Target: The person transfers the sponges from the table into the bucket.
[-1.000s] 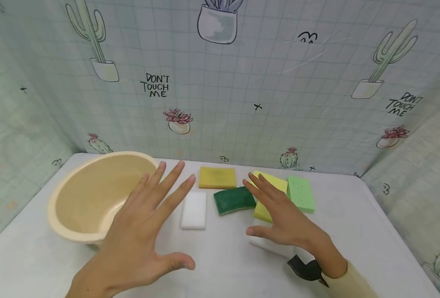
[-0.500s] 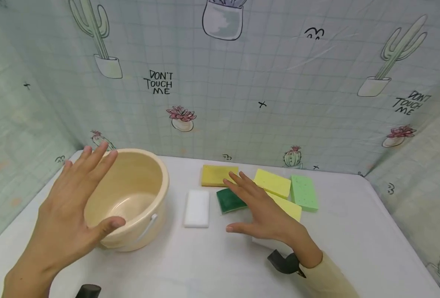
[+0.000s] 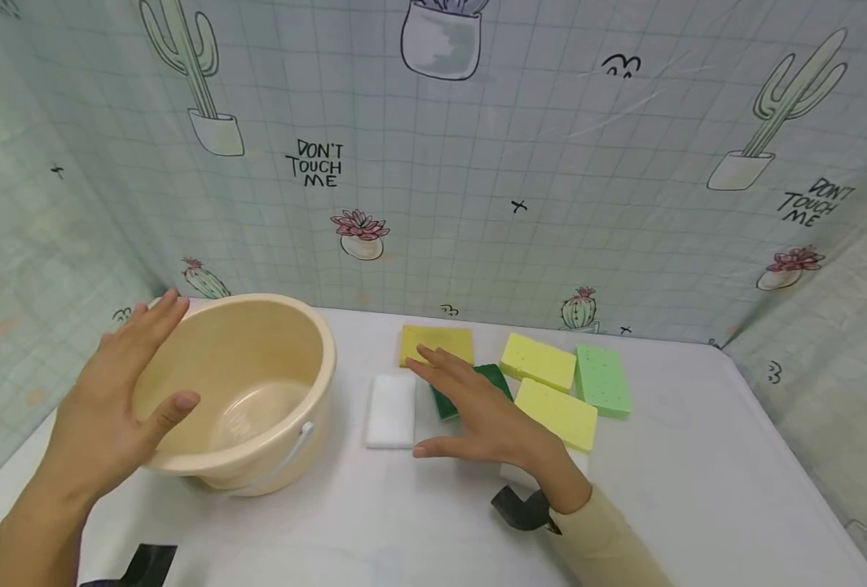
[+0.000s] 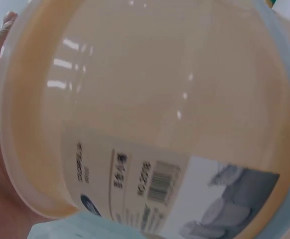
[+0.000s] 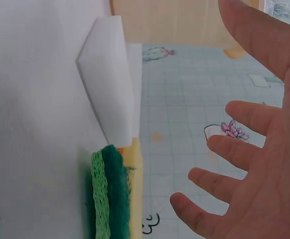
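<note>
A cream plastic bucket (image 3: 257, 367) stands at the left of the table, mouth up. My left hand (image 3: 107, 399) is at its near left rim, fingers extended and thumb apart, overlapping the mouth in the head view. In the left wrist view the labelled bucket wall (image 4: 135, 99) fills the picture, with part of the hand (image 4: 5, 199) beside the rim. Over the dark green scouring sponge (image 3: 494, 379), partly covering it, hovers my right hand (image 3: 488, 412), fingers spread and holding nothing. A white sponge block (image 3: 391, 412) lies just left of the right fingertips.
Behind the green sponge lies a mustard-yellow sponge (image 3: 441, 342). To the right are two yellow sponges (image 3: 536, 361), a light green one (image 3: 602, 381), and a white block (image 3: 576, 461) partly hidden by the right wrist. A cactus-print curtain (image 3: 433, 187) encloses the table.
My left hand has moved left from in front of the bucket to its left rim. The right hand has drifted left, uncovering the yellow sponges and covering part of the green one.
</note>
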A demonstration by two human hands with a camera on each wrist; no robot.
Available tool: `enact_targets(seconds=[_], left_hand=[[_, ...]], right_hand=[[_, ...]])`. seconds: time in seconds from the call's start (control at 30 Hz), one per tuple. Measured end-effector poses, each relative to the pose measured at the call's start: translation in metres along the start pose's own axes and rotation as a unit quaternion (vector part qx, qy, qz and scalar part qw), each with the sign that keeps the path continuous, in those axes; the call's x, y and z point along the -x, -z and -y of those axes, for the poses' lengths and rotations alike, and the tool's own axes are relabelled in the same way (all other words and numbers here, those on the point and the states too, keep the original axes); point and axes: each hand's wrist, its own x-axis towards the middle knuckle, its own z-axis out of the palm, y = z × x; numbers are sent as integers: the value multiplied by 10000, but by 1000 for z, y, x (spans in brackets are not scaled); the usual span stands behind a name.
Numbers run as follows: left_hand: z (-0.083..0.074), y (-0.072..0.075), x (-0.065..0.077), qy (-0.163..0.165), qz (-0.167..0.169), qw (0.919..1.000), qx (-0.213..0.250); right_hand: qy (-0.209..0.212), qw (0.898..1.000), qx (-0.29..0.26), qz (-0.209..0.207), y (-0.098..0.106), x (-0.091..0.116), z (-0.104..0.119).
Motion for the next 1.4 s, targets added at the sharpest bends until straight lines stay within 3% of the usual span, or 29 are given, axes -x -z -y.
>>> enact_targets(seconds=[0.2,0.33,0.47,0.67,1.0,1.23,1.3,1.4], left_hand=[[13,2,5,620,4,9953,741],[17,3,9,999,1,9904,951],[21,1,11,1150,-50,9859,1211],[25,2,17,1550,-10,9788,1335],[27,2,18,1464,-62,9778,1498],[34,2,21,1359,165,9785,1541],[37,1,22,1369,170,9722,1890],[44,-2,25,1248,118,9516,2806]], right_hand=[[-266,9995,99,122,-4,-3,-6],[-442,9986,216,185,0,1,-15],[-596,9972,431,114,4,6,-26],[-566,9955,731,195,5,9,-41],[-921,9942,563,-11,16,20,-62],[-1074,9938,274,-102,24,32,-78],[-1040,9943,199,-100,25,34,-82],[-1001,9950,2,-15,25,35,-87]])
